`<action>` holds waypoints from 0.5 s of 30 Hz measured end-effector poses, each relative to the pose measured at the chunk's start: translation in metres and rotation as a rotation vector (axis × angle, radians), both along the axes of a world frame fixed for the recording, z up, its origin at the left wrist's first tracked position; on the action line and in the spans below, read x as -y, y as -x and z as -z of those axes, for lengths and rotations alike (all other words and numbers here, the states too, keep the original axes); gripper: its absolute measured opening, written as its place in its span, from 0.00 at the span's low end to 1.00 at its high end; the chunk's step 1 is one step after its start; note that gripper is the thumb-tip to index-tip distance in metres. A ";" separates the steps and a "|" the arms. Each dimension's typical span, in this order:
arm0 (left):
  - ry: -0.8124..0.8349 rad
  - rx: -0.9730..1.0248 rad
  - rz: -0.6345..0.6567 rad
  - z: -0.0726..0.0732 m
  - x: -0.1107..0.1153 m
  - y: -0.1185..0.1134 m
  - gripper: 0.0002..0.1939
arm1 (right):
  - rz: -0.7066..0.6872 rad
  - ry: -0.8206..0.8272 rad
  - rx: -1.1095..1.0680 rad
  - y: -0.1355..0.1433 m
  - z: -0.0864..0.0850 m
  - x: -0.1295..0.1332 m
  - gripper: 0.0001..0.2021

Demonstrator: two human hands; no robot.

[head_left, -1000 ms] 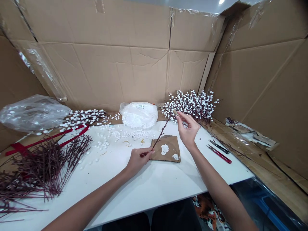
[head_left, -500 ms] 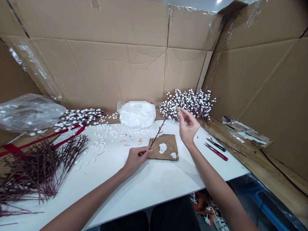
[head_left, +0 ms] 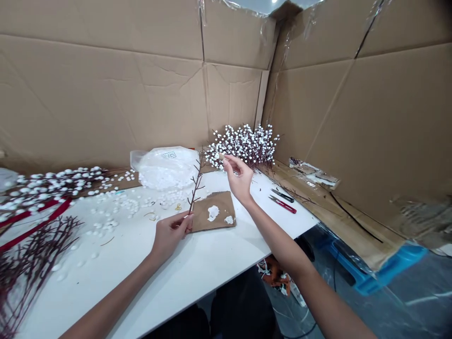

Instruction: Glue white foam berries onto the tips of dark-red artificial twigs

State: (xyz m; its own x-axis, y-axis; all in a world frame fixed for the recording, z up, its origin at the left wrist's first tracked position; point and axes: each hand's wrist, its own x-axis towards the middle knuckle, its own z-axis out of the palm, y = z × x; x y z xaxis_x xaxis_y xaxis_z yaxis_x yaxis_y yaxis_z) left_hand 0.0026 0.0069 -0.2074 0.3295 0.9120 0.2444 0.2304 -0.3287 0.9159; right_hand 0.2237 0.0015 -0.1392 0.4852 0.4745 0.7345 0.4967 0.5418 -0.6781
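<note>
My left hand point(head_left: 171, 233) pinches a bare brown twig point(head_left: 194, 189) near its lower end. The twig stands almost upright, with short side shoots. Raised to the right of it, my right hand point(head_left: 240, 180) holds a small tan piece point(head_left: 221, 156) between thumb and fingers; I cannot make out exactly what it is. Below and between the hands, a square of cardboard point(head_left: 200, 217) lies on the white table point(head_left: 155, 287). Two blobs of white paste point(head_left: 213, 213) sit on the cardboard.
White-berried branches point(head_left: 243, 146) stand at the back right. A bag of white balls point(head_left: 165, 169) lies behind loose balls point(head_left: 106, 221). Bare twigs point(head_left: 38, 263) fill the left. Red snips point(head_left: 283, 204) and black snips point(head_left: 283, 196) lie at right. Cardboard walls point(head_left: 106, 94) surround the table.
My view has swung to the right. The twig in my left hand has become more upright. My right hand still holds the small tan piece up in the air.
</note>
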 end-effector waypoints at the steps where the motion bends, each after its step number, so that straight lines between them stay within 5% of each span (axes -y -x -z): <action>1: 0.004 0.012 -0.013 -0.001 0.000 -0.001 0.20 | -0.014 0.016 0.007 -0.003 0.000 -0.001 0.14; 6: -0.003 0.082 -0.068 -0.005 0.004 -0.006 0.17 | -0.156 0.330 0.201 -0.024 0.000 0.004 0.15; 11: 0.034 0.112 -0.059 -0.001 0.002 -0.008 0.18 | -0.442 0.645 0.468 -0.036 -0.002 0.035 0.04; 15: 0.055 0.113 -0.064 0.001 0.000 -0.010 0.19 | -0.513 0.804 0.618 -0.040 -0.006 0.058 0.03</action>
State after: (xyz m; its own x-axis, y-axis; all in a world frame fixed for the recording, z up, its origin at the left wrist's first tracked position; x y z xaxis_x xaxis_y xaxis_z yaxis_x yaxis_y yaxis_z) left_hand 0.0129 0.0065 -0.2081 0.2431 0.9433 0.2261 0.1435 -0.2655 0.9534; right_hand 0.2635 -0.0563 -0.1337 -0.2423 0.9546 0.1736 0.7118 0.2964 -0.6367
